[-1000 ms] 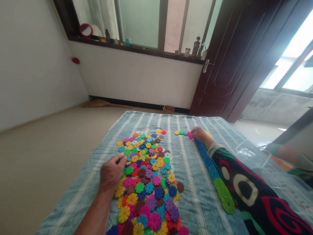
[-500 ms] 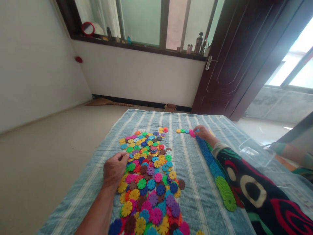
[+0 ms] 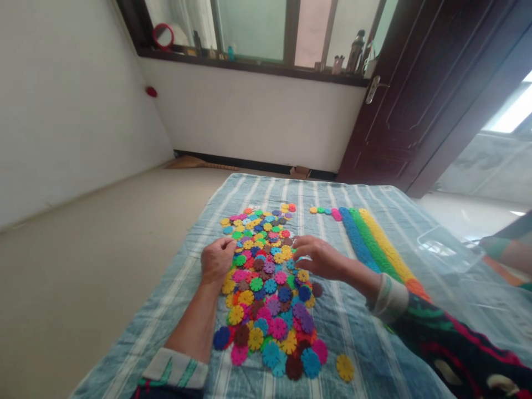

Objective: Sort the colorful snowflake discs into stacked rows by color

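A long heap of notched plastic flower discs (image 3: 270, 286) in many colours lies on the striped cloth. At the heap's left edge rests my left hand (image 3: 217, 260), its fingers curled closed; whatever they hold, if anything, is hidden. My right hand (image 3: 319, 257) hovers over the heap's right edge, fingers apart and nothing seen in them. To its right run overlapping rows of discs: a blue row (image 3: 358, 237), a green row (image 3: 371, 241) and a yellow row (image 3: 384, 239). Beside their far end sit a pink disc (image 3: 336, 214) and several small discs in a line.
A clear plastic box (image 3: 449, 249) stands on the right side of the cloth (image 3: 332, 332). One yellow disc (image 3: 344, 368) lies apart near the front. Beyond are a dark door (image 3: 407, 94) and a window ledge with a thermos (image 3: 356, 52). Part of another person shows at the right edge.
My right hand has moved left and nearer, from the far end of the disc rows to the heap, uncovering the green and yellow rows. My left hand stays at the heap's left edge.
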`<state>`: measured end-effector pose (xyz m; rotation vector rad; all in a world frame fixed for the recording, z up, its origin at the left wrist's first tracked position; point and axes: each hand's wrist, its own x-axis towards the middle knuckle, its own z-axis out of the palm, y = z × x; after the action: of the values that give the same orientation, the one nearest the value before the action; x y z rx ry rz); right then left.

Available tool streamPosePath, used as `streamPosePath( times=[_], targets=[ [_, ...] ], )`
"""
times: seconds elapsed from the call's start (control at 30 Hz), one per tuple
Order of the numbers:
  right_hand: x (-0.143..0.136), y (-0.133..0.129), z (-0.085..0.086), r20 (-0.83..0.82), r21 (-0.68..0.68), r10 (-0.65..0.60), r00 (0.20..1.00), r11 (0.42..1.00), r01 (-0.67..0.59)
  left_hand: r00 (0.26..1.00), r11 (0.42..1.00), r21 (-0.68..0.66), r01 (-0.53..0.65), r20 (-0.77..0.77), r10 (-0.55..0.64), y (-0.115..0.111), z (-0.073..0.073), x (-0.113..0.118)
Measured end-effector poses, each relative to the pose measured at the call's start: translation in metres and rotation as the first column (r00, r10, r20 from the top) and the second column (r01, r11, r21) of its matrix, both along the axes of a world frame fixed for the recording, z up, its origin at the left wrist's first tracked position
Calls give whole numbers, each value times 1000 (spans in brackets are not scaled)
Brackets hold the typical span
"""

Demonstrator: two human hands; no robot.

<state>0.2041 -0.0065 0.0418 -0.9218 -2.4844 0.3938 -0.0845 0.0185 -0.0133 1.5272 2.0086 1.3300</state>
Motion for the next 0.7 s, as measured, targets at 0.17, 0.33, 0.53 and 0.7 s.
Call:
streamPosePath(
  times=[0.17,0.33,0.53,0.7],
  targets=[
    [-31,-16,-12,169,110,-13,985,994,-5,1000,1000,12,19,-1,-19,1,-4,-2],
    [-37,-18,-21,250,111,-14,968,994,-14,1000,1000,19,20,-19,-20,1,-3,-3],
    [-39,-15,-27,166,63,-10,986,998,-1,1000,999,42,14,2,-14,2,-4,-2],
    [-41,-10,-29,145,23,-31,989,999,28,1000,999,48,16,2,-16,1,-2,-2]
  ],
)
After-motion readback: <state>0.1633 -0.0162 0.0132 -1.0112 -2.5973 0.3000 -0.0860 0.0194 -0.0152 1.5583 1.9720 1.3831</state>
